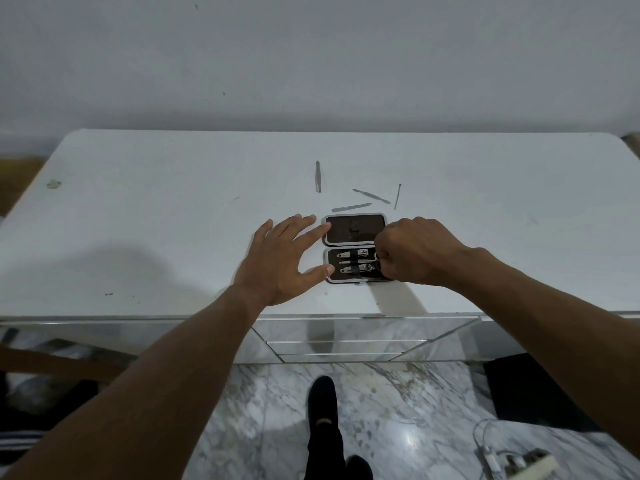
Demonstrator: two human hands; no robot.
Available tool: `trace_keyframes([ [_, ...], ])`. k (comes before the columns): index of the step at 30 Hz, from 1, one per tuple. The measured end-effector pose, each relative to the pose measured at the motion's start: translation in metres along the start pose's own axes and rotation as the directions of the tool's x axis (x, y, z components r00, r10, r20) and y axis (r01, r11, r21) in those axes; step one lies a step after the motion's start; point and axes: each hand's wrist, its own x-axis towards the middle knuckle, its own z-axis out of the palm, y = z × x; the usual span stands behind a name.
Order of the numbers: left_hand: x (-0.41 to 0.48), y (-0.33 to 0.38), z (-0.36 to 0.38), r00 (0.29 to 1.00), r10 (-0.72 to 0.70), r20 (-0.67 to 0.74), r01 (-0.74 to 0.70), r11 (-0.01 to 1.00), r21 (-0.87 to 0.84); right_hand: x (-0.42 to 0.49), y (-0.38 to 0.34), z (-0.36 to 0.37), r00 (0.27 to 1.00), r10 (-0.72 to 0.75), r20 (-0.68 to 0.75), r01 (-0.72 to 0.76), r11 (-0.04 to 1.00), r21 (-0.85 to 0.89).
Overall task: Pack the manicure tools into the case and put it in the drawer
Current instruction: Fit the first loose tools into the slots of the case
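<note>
A small dark manicure case (355, 230) lies open on the white dresser top (173, 209), near its front edge. Its near half holds two nail clippers (356, 268) and a thin tool under a strap. My left hand (280, 258) rests flat beside the case, fingertips touching its left rim. My right hand (412, 251) is closed over the case's right end, pinching small scissors (375, 258) by the loop. Loose on the top behind the case lie tweezers (318, 176), a nail file (351, 207), a cuticle pusher (371, 196) and a thin pick (397, 196).
The dresser's mirrored drawer fronts (346, 336) are below the top's front edge, all closed. My dark-shoed foot (322, 403) stands on the marble floor. White cables and a plug (519, 460) lie on the floor at lower right. A wall rises behind the dresser.
</note>
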Motion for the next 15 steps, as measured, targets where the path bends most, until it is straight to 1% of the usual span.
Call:
trace_keyframes([
  [15,-0.0003,0.0001,-0.001,1.0,0.001,0.006,-0.001,1.0,-0.001,0.0032,-0.0019,0.0072,1.0,-0.005,-0.015,0.005,1.0,0.02],
])
